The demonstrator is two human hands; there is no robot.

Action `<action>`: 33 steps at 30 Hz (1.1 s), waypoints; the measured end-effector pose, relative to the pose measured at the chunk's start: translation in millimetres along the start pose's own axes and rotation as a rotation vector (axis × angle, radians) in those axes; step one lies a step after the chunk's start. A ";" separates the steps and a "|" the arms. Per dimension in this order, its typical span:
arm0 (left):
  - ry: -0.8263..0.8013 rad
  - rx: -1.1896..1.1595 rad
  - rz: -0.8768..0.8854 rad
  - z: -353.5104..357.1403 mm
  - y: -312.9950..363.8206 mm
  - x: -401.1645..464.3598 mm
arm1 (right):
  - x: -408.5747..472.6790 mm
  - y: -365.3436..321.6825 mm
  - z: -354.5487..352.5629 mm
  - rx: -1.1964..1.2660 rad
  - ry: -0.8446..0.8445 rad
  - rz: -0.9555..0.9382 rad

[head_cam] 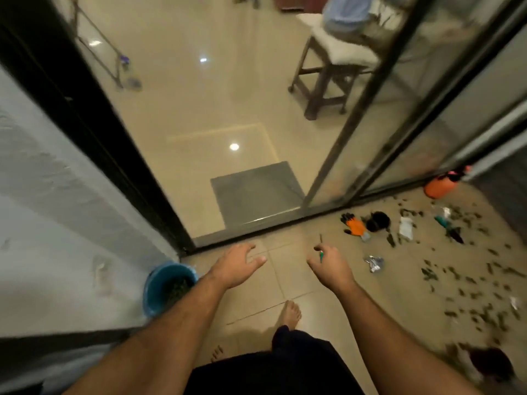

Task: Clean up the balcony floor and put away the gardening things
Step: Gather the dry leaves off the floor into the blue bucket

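Leaf scraps (467,283), small and dark green, lie scattered over the beige tiled balcony floor (308,280) from about two to four o'clock of the person's bare foot (289,312). The left hand (236,265) hangs palm-down over the tiles with fingers spread and relaxed, holding nothing. The right hand (328,262) is curled and pinches a thin green-handled tool (321,250), its dark tip pointing toward twelve o'clock; what kind of tool it is cannot be told.

At nine o'clock, a blue plastic bucket (168,287) holding dark green clippings stands against the pale wall. Toward one o'clock, near the sliding-door track, lie an orange-and-black gardening glove (355,226), a black round pot (377,220) just beside it, a white packet (405,227) and a teal-handled trowel (449,228). A crumpled silver wrapper (374,263) sits just right of the right hand. An orange spray bottle (440,186) rests by the glass at two o'clock.

Beyond the doorway at twelve o'clock, a grey doormat (253,192) lies on the glossy indoor floor, and a dark wooden stool with white cushion (333,67) stands further in.
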State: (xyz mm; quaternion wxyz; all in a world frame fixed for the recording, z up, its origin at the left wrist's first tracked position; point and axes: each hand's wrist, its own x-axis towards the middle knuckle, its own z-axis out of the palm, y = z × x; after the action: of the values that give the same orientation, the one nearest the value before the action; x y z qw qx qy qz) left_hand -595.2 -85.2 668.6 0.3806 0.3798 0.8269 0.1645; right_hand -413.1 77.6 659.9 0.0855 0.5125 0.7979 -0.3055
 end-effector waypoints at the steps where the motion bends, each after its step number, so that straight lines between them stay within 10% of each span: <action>1: -0.028 0.028 0.043 6.5 10.1 3.7 | -4.5 19.7 -6.6 0.015 0.022 0.040; 10: -0.137 0.178 0.290 82.3 157.5 55.5 | -37.2 184.3 -70.9 0.223 0.151 0.388; 33: -0.350 0.349 0.392 232.6 425.3 220.4 | 75.4 388.2 -212.4 0.340 0.145 0.430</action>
State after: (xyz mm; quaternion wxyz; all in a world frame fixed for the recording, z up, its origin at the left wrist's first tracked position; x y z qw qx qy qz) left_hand -298.7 356.4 643.3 0.4073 0.6141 0.6757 0.0225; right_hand -72.5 369.3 640.3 0.0036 0.6976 0.6121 -0.3724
